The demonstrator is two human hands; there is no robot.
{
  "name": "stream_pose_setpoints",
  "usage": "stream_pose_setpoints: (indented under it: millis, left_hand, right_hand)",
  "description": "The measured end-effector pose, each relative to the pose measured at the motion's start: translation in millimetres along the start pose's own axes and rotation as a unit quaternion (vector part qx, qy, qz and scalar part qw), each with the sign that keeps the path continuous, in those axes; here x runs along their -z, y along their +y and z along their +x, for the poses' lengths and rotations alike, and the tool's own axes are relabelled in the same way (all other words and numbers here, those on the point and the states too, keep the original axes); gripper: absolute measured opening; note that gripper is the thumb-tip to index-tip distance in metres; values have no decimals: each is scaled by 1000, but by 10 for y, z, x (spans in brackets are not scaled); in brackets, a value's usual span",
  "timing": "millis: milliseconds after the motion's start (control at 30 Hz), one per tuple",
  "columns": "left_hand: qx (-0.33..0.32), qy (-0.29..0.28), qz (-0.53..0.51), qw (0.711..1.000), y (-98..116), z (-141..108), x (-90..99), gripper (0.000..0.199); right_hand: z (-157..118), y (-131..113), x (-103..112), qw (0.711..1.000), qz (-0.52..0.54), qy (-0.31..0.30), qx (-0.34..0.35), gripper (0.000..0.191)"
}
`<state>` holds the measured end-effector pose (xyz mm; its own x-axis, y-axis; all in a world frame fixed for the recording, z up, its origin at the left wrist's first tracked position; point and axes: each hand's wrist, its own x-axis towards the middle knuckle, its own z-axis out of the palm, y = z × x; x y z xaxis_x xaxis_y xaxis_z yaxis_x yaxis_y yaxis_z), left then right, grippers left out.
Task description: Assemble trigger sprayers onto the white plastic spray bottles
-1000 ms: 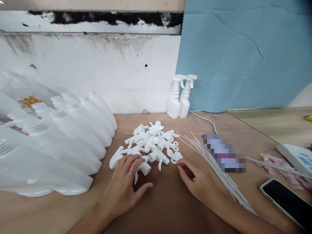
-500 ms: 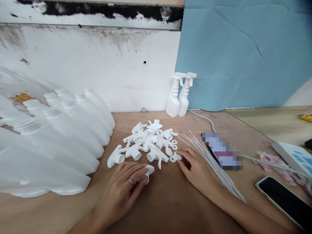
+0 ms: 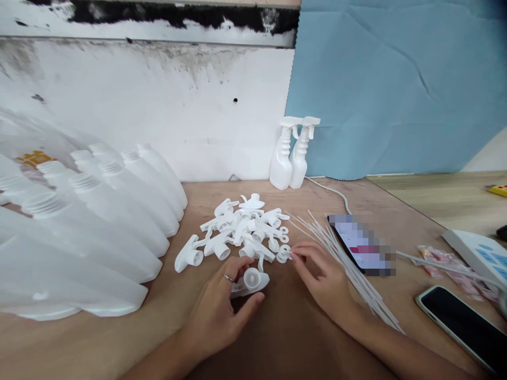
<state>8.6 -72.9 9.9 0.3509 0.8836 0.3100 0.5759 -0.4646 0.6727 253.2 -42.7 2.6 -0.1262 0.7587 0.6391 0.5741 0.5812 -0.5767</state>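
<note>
Desk (image 3: 198, 211) carries a pile of spray heads (image 3: 242, 229). Left hand (image 3: 214, 303) grips one separate spray head (image 3: 260, 283) before the pile; right hand (image 3: 325, 279) brings fingers together at the washers (image 3: 281, 257), grip uncertain. Step appears to be washer pickup; next, isolate one. Versus half a second earlier, the held head's socket now faces up.

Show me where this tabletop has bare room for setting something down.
Bare tabletop lies between the left hand and right hand, toward the person, and between the left hand and the white bottles. Crowded: the trigger-head pile ahead; thin tubes, a dark phone and packets rightward.
</note>
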Motion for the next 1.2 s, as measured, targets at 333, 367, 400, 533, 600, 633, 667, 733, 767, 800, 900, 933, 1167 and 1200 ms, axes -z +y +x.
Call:
stream_pose_setpoints:
  millis: [333, 367, 400, 533, 600, 633, 667, 733, 767, 800, 900, 933, 1167, 1200]
  left_hand:
    - [-6, 8, -42, 999, -94, -12, -50, 44]
    - [-5, 7, -40, 999, -94, -14, -41, 43]
    - [-6, 5, -36, 999, -96, -19, -31, 39]
    - [-72, -3, 18, 997, -124, -51, -5, 35]
    - [-107, -12, 54, 993, -145, -62, -1, 47]
    - [-115, -17, 69, 991, -154, -64, 0, 51]
    - [-118, -19, 80, 990, -160, -64, -1, 52]
    - [-123, -17, 92, 988, -164, -57, -4, 45]
    - [-132, -15, 95, 987, -164, -50, -6, 41]
    - [-143, -12, 97, 985, -164, -43, -7, 38]
    - [-167, -16, 112, 979, -177, -27, -9, 37]
    - [-171, -17, 119, 978, -187, -25, -9, 38]
    - [-180, -16, 131, 975, -233, -44, -8, 44]
    - [-180, -19, 137, 974, -225, -43, -4, 44]
  right_hand:
    - [-23, -268, -228, 967, 56, -131, 209, 32]
    - [-12, -269, -220, 964, 66, -147, 211, 34]
    - [-5, -267, -207, 962, 73, -159, 212, 36]
    - [0, -242, -169, 959, 77, -187, 198, 38]
    - [-1, -230, -172, 959, 69, -200, 186, 37]
    - [0, -226, -178, 959, 67, -205, 183, 36]
    - [1, -222, -185, 959, 67, -205, 185, 36]
    - [5, -216, -201, 959, 73, -198, 190, 36]
    - [5, -213, -208, 959, 76, -195, 192, 36]
    - [4, -209, -214, 959, 76, -195, 192, 35]
    - [-11, -192, -233, 959, 55, -205, 189, 37]
    - [-19, -186, -241, 959, 49, -206, 189, 38]
    - [-61, -164, -284, 964, 56, -196, 173, 37]
    - [-62, -165, -284, 964, 59, -197, 171, 37]
